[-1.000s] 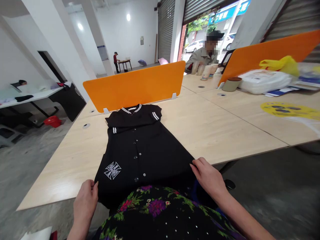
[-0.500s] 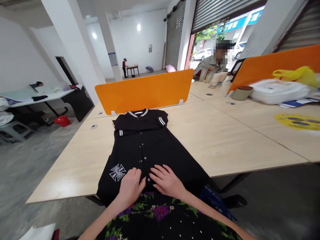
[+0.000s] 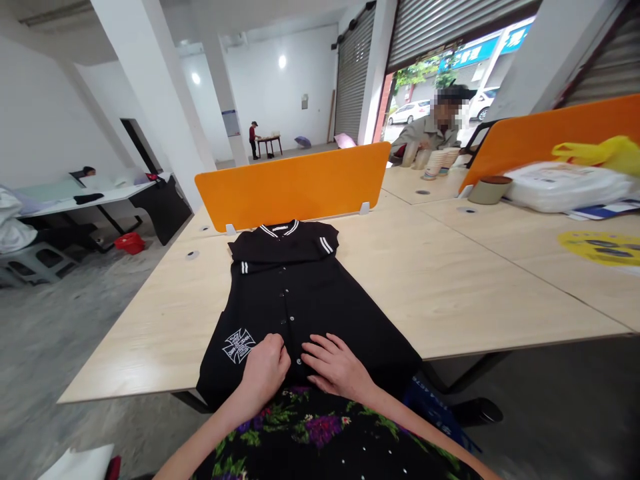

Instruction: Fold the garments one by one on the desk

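**Black short-sleeved cloth garment [image 3: 325, 290], white-striped trim, on pale wood-grain table [image 3: 165, 323]**

Laid flat, probably to keep the front smooth. Hands apart: left hand [image 3: 264, 365] curled near the button line, pinch can't tell, fingertips hidden; right hand [image 3: 337, 363] spread open on cloth. Hem partly hidden by black floral clothing [image 3: 320, 433].

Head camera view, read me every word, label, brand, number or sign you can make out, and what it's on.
"管理": blue sign outside; its other characters are cut off or unclear.
Black garment, white emblem: lettering too small to read.
Black garment, collar label: too small.
Blue item near the lower right: white characters, too blurred.
White package: markings too faint.
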The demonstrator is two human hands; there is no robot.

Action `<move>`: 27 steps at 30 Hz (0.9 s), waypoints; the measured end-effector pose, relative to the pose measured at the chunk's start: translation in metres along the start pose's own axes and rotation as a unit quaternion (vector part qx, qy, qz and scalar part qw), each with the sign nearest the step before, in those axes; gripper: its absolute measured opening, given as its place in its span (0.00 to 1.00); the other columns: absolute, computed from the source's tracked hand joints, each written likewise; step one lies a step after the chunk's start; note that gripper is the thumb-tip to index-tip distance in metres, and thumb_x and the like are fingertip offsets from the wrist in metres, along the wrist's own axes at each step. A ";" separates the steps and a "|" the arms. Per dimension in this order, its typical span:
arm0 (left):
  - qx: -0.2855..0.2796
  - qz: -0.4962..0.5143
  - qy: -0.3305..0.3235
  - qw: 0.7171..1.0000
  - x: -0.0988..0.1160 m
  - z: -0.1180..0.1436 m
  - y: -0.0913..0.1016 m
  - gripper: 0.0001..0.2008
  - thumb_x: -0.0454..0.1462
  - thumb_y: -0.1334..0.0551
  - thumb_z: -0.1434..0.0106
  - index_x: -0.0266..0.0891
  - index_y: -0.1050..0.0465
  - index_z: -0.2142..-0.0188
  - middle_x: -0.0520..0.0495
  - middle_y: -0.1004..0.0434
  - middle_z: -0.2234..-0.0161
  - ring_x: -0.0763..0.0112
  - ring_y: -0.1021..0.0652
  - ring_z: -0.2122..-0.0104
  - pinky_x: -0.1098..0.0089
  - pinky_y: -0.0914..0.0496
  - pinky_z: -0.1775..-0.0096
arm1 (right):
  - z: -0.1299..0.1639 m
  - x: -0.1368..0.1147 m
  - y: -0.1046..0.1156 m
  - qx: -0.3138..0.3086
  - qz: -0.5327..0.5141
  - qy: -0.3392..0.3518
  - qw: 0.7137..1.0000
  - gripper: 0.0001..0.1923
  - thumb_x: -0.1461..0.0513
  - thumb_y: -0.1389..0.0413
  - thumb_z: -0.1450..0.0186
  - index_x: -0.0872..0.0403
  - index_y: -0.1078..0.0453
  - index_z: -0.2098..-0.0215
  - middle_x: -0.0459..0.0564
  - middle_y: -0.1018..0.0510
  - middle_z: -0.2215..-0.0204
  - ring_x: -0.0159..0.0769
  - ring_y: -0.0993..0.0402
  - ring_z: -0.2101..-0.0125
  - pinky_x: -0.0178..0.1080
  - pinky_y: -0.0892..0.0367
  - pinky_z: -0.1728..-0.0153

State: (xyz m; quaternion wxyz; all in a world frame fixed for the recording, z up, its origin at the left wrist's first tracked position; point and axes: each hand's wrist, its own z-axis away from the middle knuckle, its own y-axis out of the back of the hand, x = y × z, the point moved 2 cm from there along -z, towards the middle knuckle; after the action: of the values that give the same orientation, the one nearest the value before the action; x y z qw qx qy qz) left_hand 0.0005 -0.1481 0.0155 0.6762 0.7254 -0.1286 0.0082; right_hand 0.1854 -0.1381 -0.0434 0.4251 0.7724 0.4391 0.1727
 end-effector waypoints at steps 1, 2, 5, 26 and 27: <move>0.014 0.015 -0.018 1.000 -0.001 0.001 -0.002 0.08 0.32 0.49 0.34 0.37 0.31 0.66 0.45 0.27 0.68 0.68 0.24 0.68 0.69 0.32 0.66 | 0.000 0.000 0.000 0.008 -0.002 0.002 1.000 0.14 0.56 0.46 0.34 0.48 0.28 0.52 0.48 0.23 0.50 0.42 0.32 0.46 0.47 0.42 0.44; 0.029 0.027 -0.041 0.998 -0.001 0.002 -0.005 0.09 0.33 0.49 0.34 0.36 0.31 0.62 0.45 0.26 0.65 0.67 0.24 0.66 0.69 0.31 0.64 | 0.000 0.000 0.000 0.014 -0.001 0.003 1.000 0.14 0.56 0.46 0.34 0.48 0.28 0.52 0.48 0.23 0.50 0.42 0.32 0.46 0.47 0.42 0.44; 0.085 0.017 -0.125 0.988 -0.002 0.007 -0.015 0.14 0.35 0.48 0.32 0.35 0.33 0.50 0.40 0.26 0.55 0.64 0.25 0.55 0.65 0.30 0.55 | 0.000 0.000 0.001 0.005 0.005 0.009 1.000 0.13 0.57 0.45 0.35 0.47 0.28 0.53 0.48 0.23 0.50 0.42 0.32 0.46 0.47 0.42 0.44; 0.156 0.161 0.172 0.959 -0.159 0.166 -0.097 0.15 0.50 0.41 0.40 0.45 0.27 0.60 0.44 0.21 0.59 0.56 0.21 0.57 0.62 0.26 0.55 | 0.169 0.056 0.053 0.085 -0.282 -0.567 0.769 0.17 0.48 0.40 0.48 0.53 0.27 0.71 0.50 0.22 0.79 0.42 0.24 0.77 0.40 0.28 0.76; 0.149 0.204 0.238 0.938 -0.164 0.165 -0.099 0.20 0.53 0.39 0.44 0.42 0.28 0.58 0.41 0.22 0.58 0.54 0.21 0.56 0.61 0.25 0.57 | 0.176 0.066 0.048 0.097 -0.283 -0.583 0.755 0.19 0.48 0.39 0.51 0.53 0.26 0.69 0.52 0.20 0.76 0.45 0.22 0.74 0.41 0.27 0.75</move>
State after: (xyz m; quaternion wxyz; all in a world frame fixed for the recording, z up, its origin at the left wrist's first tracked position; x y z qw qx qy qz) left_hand -0.1652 -0.2759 -0.1262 0.5551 0.7528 -0.1059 0.3375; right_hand 0.3605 -0.1849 -0.1139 0.5507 0.6008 0.3191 -0.4836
